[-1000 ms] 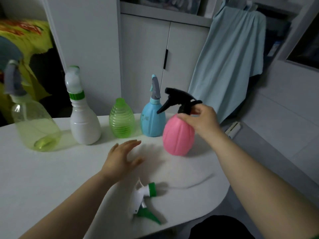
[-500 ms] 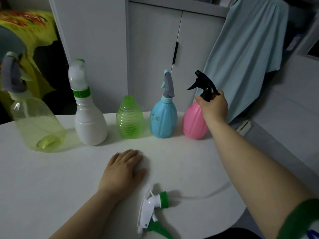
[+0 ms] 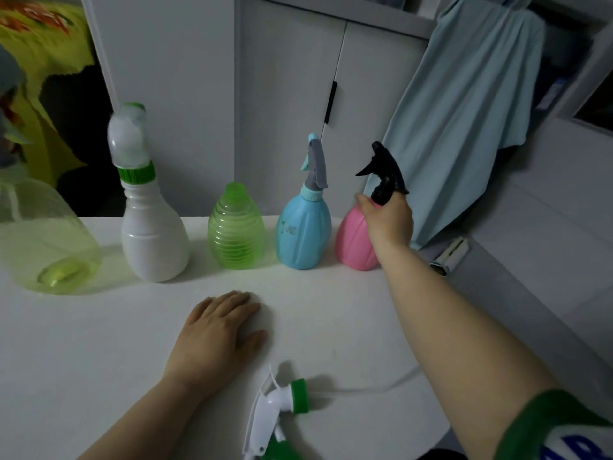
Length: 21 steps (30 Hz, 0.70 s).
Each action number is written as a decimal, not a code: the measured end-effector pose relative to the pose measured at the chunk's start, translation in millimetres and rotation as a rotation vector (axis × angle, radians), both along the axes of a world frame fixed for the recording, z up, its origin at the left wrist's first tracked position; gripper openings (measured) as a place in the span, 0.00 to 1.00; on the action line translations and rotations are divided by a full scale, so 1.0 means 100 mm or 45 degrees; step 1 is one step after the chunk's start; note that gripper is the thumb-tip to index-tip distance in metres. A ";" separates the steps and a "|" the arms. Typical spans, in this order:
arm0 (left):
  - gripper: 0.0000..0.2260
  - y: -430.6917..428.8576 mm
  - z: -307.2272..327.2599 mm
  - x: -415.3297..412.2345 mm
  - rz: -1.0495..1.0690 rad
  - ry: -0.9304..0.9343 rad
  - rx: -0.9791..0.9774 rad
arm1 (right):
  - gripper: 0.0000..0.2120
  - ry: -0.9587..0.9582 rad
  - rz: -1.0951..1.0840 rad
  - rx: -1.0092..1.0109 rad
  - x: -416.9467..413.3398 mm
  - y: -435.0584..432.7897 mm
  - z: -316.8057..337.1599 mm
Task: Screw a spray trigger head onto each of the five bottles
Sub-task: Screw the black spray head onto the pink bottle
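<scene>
Five bottles stand in a row at the back of the white table (image 3: 83, 353). From the left: a clear yellow-green bottle (image 3: 43, 240) with a grey head, a white bottle (image 3: 152, 234) with a white head and green collar, a ribbed green bottle (image 3: 236, 234) with a bare neck, a blue bottle (image 3: 303, 234) with a grey and blue head, a pink bottle (image 3: 351, 244) with a black head (image 3: 384, 174). My right hand (image 3: 388, 220) grips the pink bottle at its neck. My left hand (image 3: 215, 333) lies flat on the table. A loose white and green trigger head (image 3: 275, 413) with its tube lies near the front edge.
White cabinet doors (image 3: 288, 111) stand behind the table. A light blue garment (image 3: 464, 121) hangs at the right, close to the pink bottle. A yellow-green cloth (image 3: 43, 61) hangs at the far left. The table's rounded right edge drops to the floor.
My right hand has carried the pink bottle from the table's middle to the back row, beside the blue bottle. My left hand has settled flat on the table.
</scene>
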<state>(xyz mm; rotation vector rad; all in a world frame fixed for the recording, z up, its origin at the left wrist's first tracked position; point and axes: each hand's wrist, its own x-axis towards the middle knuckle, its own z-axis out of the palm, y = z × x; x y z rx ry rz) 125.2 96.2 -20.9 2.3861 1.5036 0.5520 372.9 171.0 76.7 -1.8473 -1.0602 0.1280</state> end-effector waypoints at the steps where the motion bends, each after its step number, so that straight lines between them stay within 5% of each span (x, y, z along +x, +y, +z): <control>1: 0.37 0.00 0.00 0.00 0.003 -0.003 0.000 | 0.23 0.010 0.004 0.005 0.00 0.00 0.00; 11: 0.30 -0.01 0.02 0.01 -0.009 -0.019 -0.037 | 0.31 0.036 -0.050 -0.064 0.02 -0.20 0.02; 16: 0.22 -0.03 0.02 0.00 -0.009 -0.021 -0.039 | 0.22 0.179 0.007 0.181 -0.09 -0.77 -0.13; 21: 0.18 -0.05 0.06 0.00 0.002 -0.062 -0.044 | 0.13 -0.015 0.876 -0.643 -0.44 -1.41 -0.31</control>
